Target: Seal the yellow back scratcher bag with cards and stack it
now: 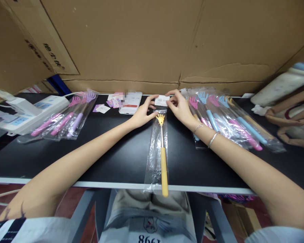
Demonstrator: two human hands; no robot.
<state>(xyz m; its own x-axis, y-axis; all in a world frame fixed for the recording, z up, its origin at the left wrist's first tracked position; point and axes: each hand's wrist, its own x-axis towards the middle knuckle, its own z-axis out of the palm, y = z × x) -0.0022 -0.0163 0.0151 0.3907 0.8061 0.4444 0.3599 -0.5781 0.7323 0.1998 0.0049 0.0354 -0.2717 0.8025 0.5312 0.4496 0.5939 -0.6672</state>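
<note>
The yellow hand-shaped back scratcher in its clear plastic sleeve (162, 148) lies lengthwise down the middle of the black tabletop (111, 158), handle end overhanging the near edge, so its top sits within reach of both hands. The left hand (142, 113) and right hand (179, 108) meet at the small white label (162, 100) on the sleeve's top, fingers pinched narrowly on its edges. Bagged pink and purple scratchers (66, 118) lie left, pink and blue ones (225, 114) right, and a phone (130, 103) lies behind.
</note>
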